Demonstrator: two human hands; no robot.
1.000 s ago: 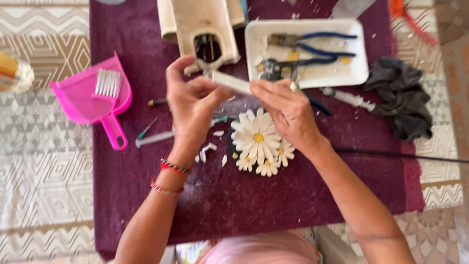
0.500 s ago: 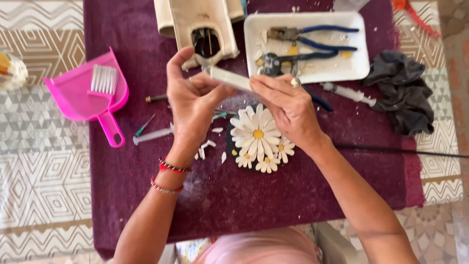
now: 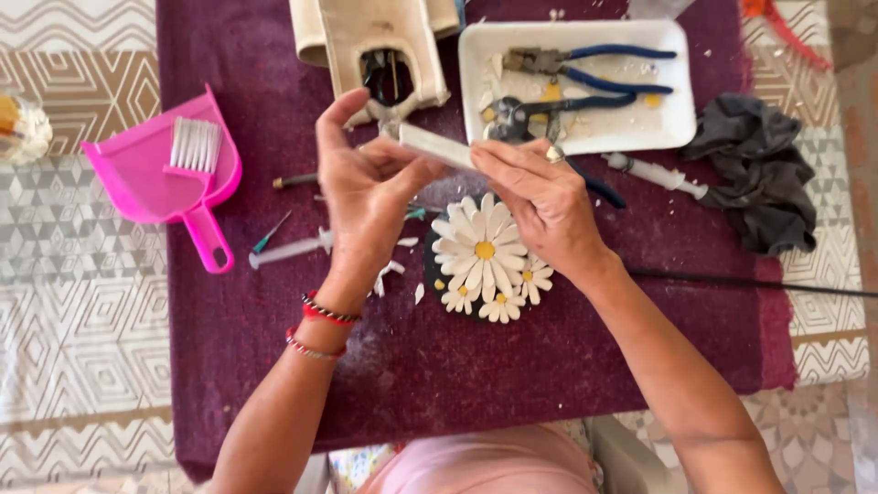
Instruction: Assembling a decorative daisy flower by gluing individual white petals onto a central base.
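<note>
Strip, white, narrow [image 3: 437, 146]: pinched between my left hand [image 3: 370, 197] and right hand [image 3: 540, 197], fingers closed. Risk: snapping or slipping onto daisy mosaic [image 3: 483, 258] below.

left hand [image 3: 370, 197]: raised, fingers curled, thumb and fingertips pinched, wrist banded | right hand [image 3: 540, 197]: raised, fingers extended in pinching grip | forearms: angled inward, hands nearly meeting
</note>
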